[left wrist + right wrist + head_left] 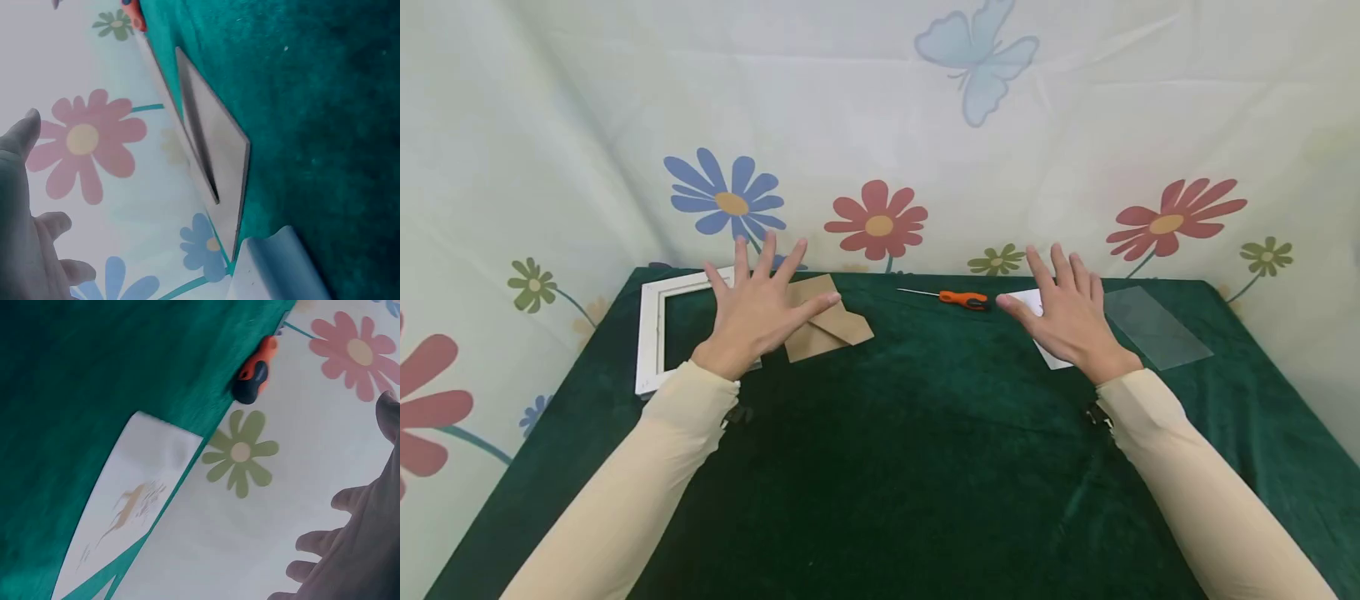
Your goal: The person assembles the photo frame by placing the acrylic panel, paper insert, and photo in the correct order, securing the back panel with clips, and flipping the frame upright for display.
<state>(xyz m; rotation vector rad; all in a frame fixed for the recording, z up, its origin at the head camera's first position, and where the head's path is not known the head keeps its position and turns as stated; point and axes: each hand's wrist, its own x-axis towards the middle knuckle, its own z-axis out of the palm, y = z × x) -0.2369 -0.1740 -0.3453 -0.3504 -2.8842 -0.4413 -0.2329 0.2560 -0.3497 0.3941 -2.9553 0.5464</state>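
Observation:
Both hands hang with fingers spread and hold nothing. My left hand is in front of a white picture frame and a brown backing board, partly hiding both. The board's flap stands raised in the left wrist view. My right hand hovers over a white card, covering much of it; a brown print shows on the card in the right wrist view. Just right of that hand lies a clear sheet. Between the hands is a screwdriver with an orange and black handle.
A dark green cloth covers the table. Behind it hangs a pale curtain printed with flowers and a butterfly, meeting the table's back edge close behind the objects.

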